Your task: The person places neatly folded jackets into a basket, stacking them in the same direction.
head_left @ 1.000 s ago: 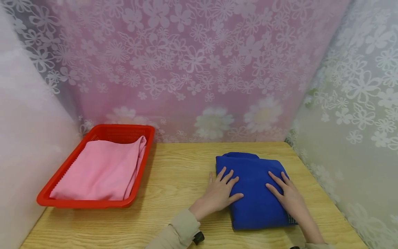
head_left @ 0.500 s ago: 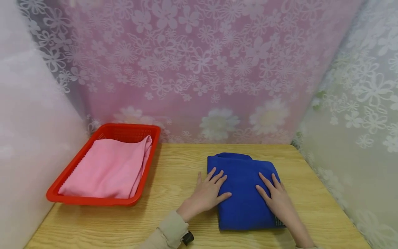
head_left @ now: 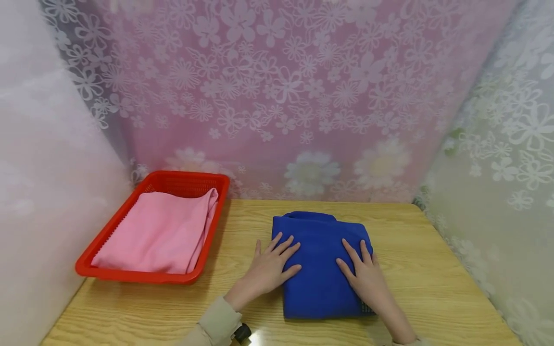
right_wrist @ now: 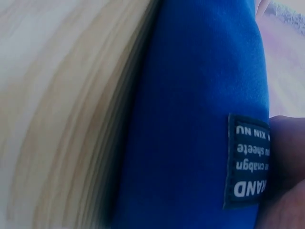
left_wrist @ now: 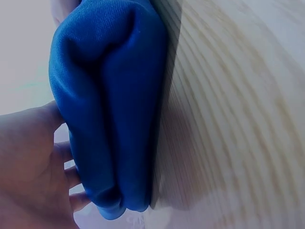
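Note:
A folded blue garment (head_left: 320,269) lies on the wooden table in front of the person. On its left edge rests the left hand (head_left: 272,264), fingers spread and straight. The right hand (head_left: 365,274) lies over its right side, also with straight, spread fingers. Seen from the left wrist, the blue cloth (left_wrist: 109,109) shows thick rounded folds, with the left fingers (left_wrist: 64,150) along its upper surface. In the right wrist view a dark label (right_wrist: 248,162) with white lettering is on the cloth, close to the right hand (right_wrist: 288,167).
A red plastic basket (head_left: 196,278) stands at the left of the table, with a folded pink cloth (head_left: 160,233) inside. The wooden table (head_left: 433,288) ends at a pink flowered curtain (head_left: 259,120) behind. Pale flowered sheeting (head_left: 510,192) borders the right side.
Both hands and the blue garment have moved left across the table together, nearer the basket. The head view has shifted slightly, so the basket appears farther right.

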`<state>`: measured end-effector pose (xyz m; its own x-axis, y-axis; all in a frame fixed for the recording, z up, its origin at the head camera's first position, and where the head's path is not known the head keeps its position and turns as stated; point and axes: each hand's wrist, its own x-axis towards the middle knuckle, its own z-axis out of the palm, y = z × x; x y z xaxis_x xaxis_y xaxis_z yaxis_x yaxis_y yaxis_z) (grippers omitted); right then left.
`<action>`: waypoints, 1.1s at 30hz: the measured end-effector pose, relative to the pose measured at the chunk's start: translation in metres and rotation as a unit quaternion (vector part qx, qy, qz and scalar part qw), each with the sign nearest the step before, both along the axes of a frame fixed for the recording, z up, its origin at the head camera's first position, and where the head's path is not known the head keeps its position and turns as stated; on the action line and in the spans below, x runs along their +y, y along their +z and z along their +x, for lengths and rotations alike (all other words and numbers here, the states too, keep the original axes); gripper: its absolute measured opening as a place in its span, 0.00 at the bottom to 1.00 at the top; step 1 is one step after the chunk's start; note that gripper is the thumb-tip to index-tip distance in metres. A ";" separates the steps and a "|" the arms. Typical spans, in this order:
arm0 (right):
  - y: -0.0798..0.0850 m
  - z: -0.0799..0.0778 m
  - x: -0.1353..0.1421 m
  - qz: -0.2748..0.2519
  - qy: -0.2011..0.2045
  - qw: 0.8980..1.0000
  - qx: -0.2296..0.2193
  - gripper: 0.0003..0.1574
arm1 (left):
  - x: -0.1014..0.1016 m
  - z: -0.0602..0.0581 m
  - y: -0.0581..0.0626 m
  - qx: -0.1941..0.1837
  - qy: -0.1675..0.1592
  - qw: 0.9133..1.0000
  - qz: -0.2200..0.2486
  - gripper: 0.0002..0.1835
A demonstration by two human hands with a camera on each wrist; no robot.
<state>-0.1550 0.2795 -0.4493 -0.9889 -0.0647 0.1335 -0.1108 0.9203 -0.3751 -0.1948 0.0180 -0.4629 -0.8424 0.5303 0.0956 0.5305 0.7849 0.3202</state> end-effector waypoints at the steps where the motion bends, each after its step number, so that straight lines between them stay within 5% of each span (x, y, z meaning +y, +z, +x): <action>1: 0.000 0.000 -0.004 -0.002 0.001 1.000 -0.002 0.40 | -0.003 0.000 0.000 0.001 0.003 1.000 0.000 0.33; 9: -0.002 -0.002 -0.036 -0.011 0.003 0.999 -0.036 0.44 | -0.029 -0.001 -0.002 0.009 0.031 0.999 0.010 0.29; 19: -0.003 0.000 -0.068 0.001 -0.004 1.000 -0.028 0.45 | -0.053 0.002 -0.001 0.011 0.050 0.998 0.035 0.28; 28: -0.002 0.003 -0.057 0.013 0.022 0.999 -0.027 0.45 | -0.058 0.004 -0.004 0.014 0.053 0.997 0.048 0.29; 33: -0.003 0.002 -0.034 -0.038 0.057 0.997 -0.038 0.42 | -0.064 0.006 -0.007 0.006 0.081 0.994 0.076 0.32</action>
<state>-0.1530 0.2457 -0.4524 -0.9832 -0.1697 0.0674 -0.1817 0.8720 -0.4545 -0.1892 -0.0459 -0.4699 -0.9139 0.3670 0.1737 0.4055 0.8036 0.4357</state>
